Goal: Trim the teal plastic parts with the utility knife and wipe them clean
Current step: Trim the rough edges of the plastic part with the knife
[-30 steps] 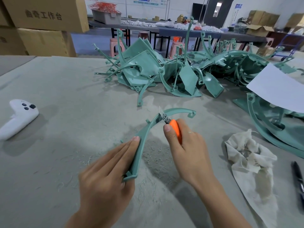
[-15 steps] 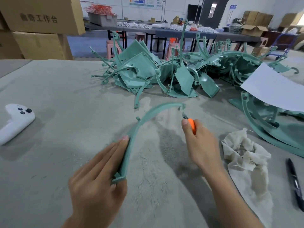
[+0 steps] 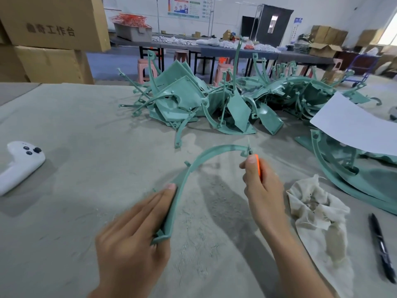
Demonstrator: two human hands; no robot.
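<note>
My left hand [image 3: 133,237] gripped the near end of the curved teal part [image 3: 193,166], fingers flat along it. My right hand [image 3: 264,188] clenched the orange utility knife [image 3: 257,166], its tip touching the part's far hook end at 1 o'clock. Rag [image 3: 318,214] lay at 3 o'clock; teal parts pile [image 3: 193,100] at 12; white controller [image 3: 19,164] at 9.

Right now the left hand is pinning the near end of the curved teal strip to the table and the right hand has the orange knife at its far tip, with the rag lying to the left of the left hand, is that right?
Not quite. In the head view the rag lies right of the right hand, not left of the left hand. The rest holds: the left hand pins the near end of the curved teal strip, and the orange knife is at its far tip.
</note>
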